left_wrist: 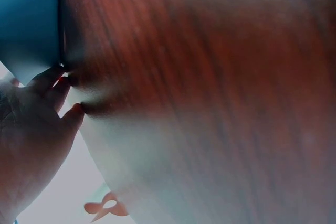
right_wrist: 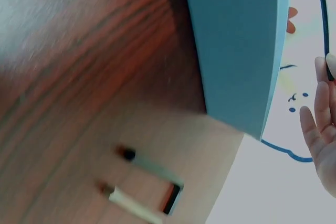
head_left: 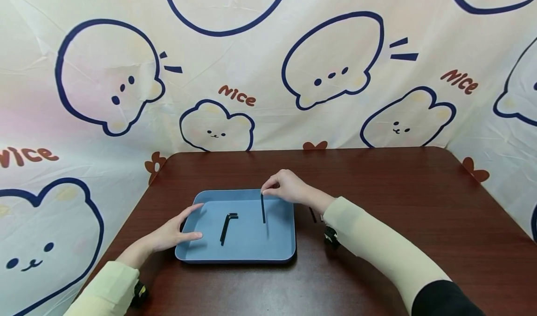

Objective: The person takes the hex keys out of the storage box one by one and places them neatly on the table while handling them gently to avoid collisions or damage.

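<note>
At lower left of centre, the left hand [head_left: 168,232] reaches over the rim of a blue tray [head_left: 235,261], fingers outstretched. Inside, left of centre, bent black hex keys [head_left: 225,229] lie together; at centre right, another black piece [head_left: 313,215] lies outside the tray, partly hidden by the right arm. Over the tray's right half, a near-upright black rod [head_left: 263,209] is pinched at its upper end by the right hand [head_left: 289,185]. Presumably light, stiff and smooth, it is best held along the shank. The low rim needs clearing; the desk [head_left: 398,181] leaves room at right and beyond.

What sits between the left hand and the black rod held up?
Black L-shaped keys lie there in the blue tray, in the head view.
</note>
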`<state>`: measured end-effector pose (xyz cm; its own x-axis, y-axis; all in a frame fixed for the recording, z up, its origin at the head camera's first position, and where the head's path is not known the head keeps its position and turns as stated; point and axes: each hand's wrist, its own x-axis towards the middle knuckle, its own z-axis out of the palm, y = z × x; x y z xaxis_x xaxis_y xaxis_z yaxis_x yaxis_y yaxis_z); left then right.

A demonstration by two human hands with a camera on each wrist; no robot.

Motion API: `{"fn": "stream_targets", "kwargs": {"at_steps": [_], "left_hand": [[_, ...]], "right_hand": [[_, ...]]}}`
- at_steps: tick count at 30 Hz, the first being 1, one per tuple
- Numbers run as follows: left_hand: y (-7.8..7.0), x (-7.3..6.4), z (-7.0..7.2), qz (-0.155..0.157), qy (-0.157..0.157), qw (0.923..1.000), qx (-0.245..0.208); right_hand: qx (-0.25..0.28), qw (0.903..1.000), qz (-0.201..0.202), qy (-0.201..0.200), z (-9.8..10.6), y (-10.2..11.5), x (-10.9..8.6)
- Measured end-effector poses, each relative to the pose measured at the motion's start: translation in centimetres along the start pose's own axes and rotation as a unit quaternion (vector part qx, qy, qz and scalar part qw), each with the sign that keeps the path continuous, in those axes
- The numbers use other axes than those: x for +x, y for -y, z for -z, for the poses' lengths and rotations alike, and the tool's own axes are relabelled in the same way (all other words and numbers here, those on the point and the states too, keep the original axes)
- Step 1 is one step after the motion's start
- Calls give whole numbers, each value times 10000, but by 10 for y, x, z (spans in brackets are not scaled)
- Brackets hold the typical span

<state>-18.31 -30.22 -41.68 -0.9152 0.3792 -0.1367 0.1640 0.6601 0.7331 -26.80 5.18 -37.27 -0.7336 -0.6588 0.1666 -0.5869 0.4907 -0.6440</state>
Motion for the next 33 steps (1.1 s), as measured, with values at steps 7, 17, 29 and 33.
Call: {"fn": "stream_targets", "kwargs": {"at_steps": [7, 17, 29, 33], "left_hand": [[1, 0, -1, 49, -1, 10000, -11], [1, 0, 0, 11, -1, 10000, -28], [2, 0, 0, -44, -19, 10000, 30], [2, 0, 0, -53, -20, 10000, 42]], "right_hand": [[-66, 9999, 5, -89, 15, -10, -7], [43, 9992, -348, -188, 34, -17, -19], [112, 9981, -514, -329, 49, -35, -36], [56, 9974, -592, -398, 56, -39, -42]]}}
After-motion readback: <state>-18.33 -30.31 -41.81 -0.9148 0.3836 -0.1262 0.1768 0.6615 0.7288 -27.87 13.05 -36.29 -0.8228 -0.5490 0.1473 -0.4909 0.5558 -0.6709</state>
